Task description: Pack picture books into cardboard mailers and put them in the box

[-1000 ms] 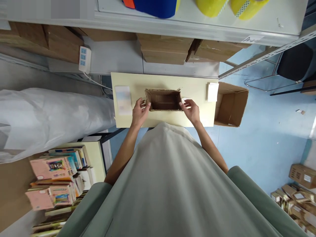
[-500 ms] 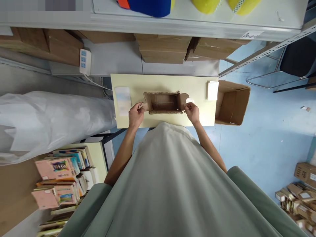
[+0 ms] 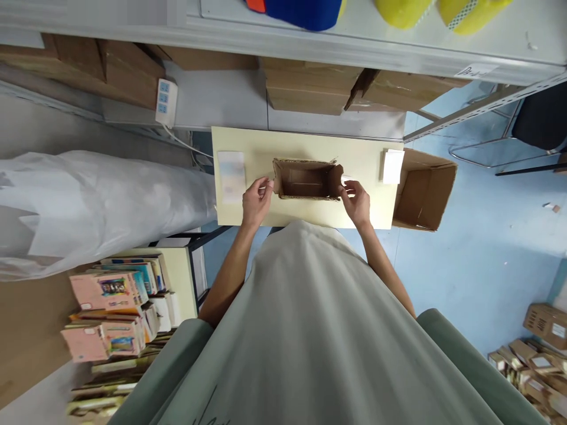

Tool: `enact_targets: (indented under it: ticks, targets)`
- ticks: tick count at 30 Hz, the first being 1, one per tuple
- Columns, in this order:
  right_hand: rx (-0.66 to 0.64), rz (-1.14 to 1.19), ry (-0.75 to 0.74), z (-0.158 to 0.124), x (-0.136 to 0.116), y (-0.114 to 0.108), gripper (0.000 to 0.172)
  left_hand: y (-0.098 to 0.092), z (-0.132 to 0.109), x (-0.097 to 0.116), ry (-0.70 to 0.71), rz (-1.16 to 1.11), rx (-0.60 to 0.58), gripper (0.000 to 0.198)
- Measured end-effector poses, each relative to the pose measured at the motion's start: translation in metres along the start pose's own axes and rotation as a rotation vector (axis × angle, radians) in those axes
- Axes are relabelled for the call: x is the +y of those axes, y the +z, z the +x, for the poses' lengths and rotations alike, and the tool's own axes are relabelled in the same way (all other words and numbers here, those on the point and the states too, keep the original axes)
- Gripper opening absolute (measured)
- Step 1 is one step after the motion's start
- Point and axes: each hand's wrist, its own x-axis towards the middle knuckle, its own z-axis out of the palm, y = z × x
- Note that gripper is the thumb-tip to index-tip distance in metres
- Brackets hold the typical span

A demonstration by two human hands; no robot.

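**A:** What's around, from where you stand?

**B:** A big white plastic bag (image 3: 88, 200) bulges on the person's left, and a metal shelf (image 3: 354, 50) runs across the back. Below the shelf sits a pale yellow table (image 3: 363, 209). An open carton (image 3: 425, 189) lies just beside the table's right end, mouth turned up toward us.

**A:** And on the table?

**B:** A small cardboard box (image 3: 305, 180) stands near the middle, open side up, with its long side facing the person. A pale booklet (image 3: 231, 176) lies to its left, apart from it. A white pad (image 3: 393, 166) lies at the table's right edge.

**A:** How are the arms?

**B:** Both bare forearms reach forward from the body and angle in toward the box, one to each end. The wrists are just over the table's near edge.

**A:** The hands?

**B:** The left hand (image 3: 256, 200) is at the box's left end, knuckles up, its fingers (image 3: 266, 184) curled in and pinching that end against the thumb. The right hand (image 3: 357, 200) mirrors it at the right end, with fingers bent and tips closed on the short flap that sticks out there.

**A:** Anything else?

**B:** A small white object (image 3: 348, 177) shows just past the right fingertips. I cannot tell what it is, or whether it is held.
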Motion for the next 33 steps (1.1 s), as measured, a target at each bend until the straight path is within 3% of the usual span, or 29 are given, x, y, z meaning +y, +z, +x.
enact_targets:
  ticks: [6,13,19,26,33]
  targets:
    - [0.109,-0.076,-0.134,-0.008,-0.036,-0.001,0.044,-0.028,0.014,-0.035,-0.011,0.025,0.065,0.042]
    - [0.194,-0.136,-0.189,-0.023,-0.076,0.008,0.035,-0.064,0.064,-0.102,-0.247,0.197,0.17,0.054]
    - [0.247,-0.175,-0.16,-0.042,-0.091,0.021,0.036,-0.074,0.093,-0.136,-0.291,0.2,0.228,0.062]
    - [0.315,-0.131,-0.089,-0.065,-0.101,0.028,0.041,-0.079,0.099,-0.139,-0.277,0.26,0.203,0.056]
    - [0.336,-0.11,-0.083,-0.069,-0.101,0.027,0.041,-0.082,0.089,-0.109,-0.283,0.264,0.218,0.017]
